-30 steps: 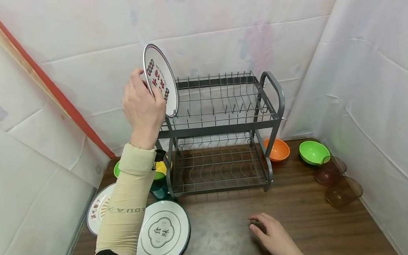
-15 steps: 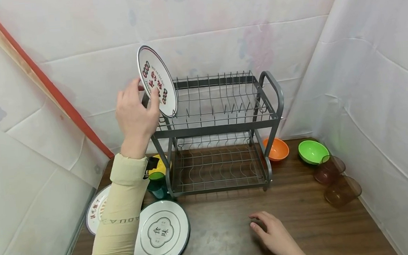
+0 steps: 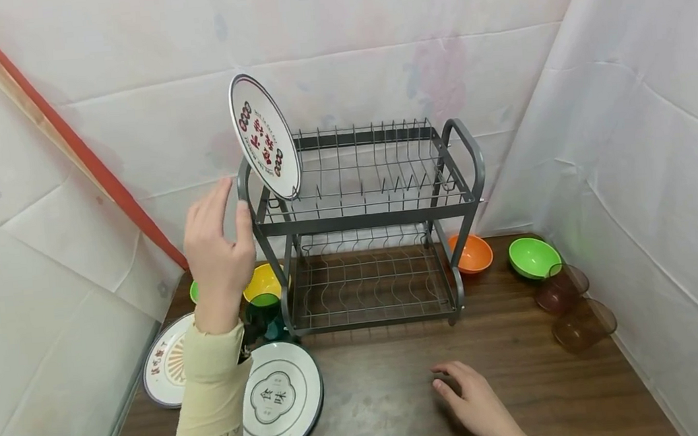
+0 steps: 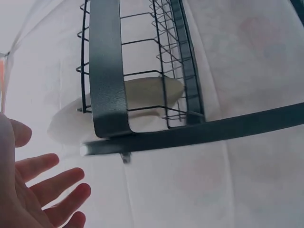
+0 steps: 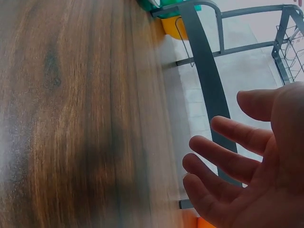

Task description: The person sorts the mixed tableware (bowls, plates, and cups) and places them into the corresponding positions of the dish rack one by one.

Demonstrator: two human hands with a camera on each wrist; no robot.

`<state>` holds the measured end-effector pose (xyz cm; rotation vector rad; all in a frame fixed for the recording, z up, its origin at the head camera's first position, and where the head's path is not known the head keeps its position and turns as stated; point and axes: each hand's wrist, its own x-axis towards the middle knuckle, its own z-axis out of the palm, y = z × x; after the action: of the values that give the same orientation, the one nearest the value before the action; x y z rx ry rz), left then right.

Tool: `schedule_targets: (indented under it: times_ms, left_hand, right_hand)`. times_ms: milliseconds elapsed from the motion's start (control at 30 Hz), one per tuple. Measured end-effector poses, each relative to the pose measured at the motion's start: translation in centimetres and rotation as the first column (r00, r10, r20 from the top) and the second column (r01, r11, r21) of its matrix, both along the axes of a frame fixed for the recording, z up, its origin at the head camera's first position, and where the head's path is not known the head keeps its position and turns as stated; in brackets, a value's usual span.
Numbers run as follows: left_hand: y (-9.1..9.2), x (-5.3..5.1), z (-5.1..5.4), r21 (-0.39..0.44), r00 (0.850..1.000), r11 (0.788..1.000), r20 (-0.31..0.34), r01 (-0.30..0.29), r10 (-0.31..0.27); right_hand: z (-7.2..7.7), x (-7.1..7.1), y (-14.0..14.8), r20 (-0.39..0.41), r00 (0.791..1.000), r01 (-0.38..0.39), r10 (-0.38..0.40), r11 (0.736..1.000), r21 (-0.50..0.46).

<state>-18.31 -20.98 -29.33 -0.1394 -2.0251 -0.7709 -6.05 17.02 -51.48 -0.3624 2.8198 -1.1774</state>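
A white plate with red lettering and a dark rim (image 3: pixel 266 139) leans on edge at the left end of the upper tier of a dark two-tier dish rack (image 3: pixel 367 221). My left hand (image 3: pixel 219 251) is apart from the plate, in front of the rack's left side, its fingers loosely spread with nothing in them. From below, the left wrist view shows the plate's pale underside (image 4: pixel 149 92) through the wires. Low over the wooden table, in front of the rack, my right hand (image 3: pixel 476 398) holds nothing; its fingers are relaxed and slightly bent in the right wrist view.
At front left lie a plate with black characters (image 3: pixel 286 411) and a sunburst-patterned plate (image 3: pixel 166 366). Left of the rack stand a yellow bowl (image 3: pixel 262 281) and a dark green cup (image 3: pixel 266 311). An orange bowl (image 3: pixel 474 254), green bowl (image 3: pixel 534 258) and two brownish glasses (image 3: pixel 583 325) are at right.
My left hand has let go of the plate and drawn back, down and to the left. The plate stays in the rack, leaning further left. My right hand has barely moved.
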Motion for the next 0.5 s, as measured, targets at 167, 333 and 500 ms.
schedule_targets:
  times_ms: [167,333,500]
  left_hand:
    - [-0.6,3.1,-3.6,0.103,0.997,0.992,0.027,-0.079,0.076]
    - [-0.9,5.9,-7.3,0.153,0.989,0.98,0.103,-0.124,0.109]
    - [-0.6,8.3,-10.7,0.175,0.972,0.975,0.214,-0.138,0.1]
  right_hand:
    - [0.2,-0.1,0.1,-0.001,1.0,0.013,-0.013,1.0,-0.018]
    - [0.2,-0.2,0.3,-0.016,1.0,0.022,-0.022,1.0,-0.018]
    - [0.2,-0.2,0.7,-0.001,0.998,0.057,-0.057,0.998,-0.022]
